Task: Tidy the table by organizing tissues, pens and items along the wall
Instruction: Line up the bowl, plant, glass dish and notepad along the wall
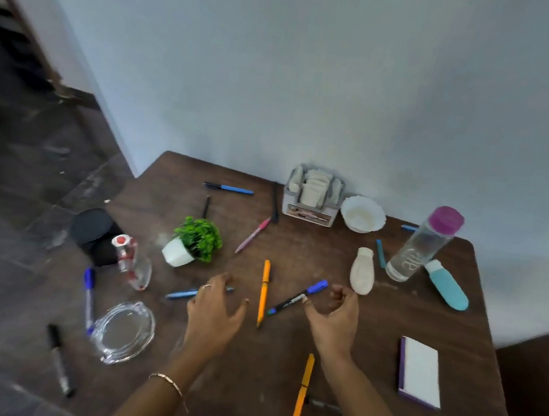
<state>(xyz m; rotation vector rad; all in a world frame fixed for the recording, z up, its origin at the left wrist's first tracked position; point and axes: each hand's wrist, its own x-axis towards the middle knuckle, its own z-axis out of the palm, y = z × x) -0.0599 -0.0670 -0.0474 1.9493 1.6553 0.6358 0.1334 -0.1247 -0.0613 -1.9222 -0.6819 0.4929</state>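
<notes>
As the left grip [214, 313] splayed and the right grip [336, 316] curled loosely, both empty, the marker [290, 301] alongside looked light, stiff, pinchable mid-barrel.

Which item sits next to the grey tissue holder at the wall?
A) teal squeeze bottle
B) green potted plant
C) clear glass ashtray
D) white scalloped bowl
D: the white scalloped bowl sits just to the right of the grey tissue holder, by the wall.

dark wood table [371, 336] — clear glass dish [126, 331]
</notes>
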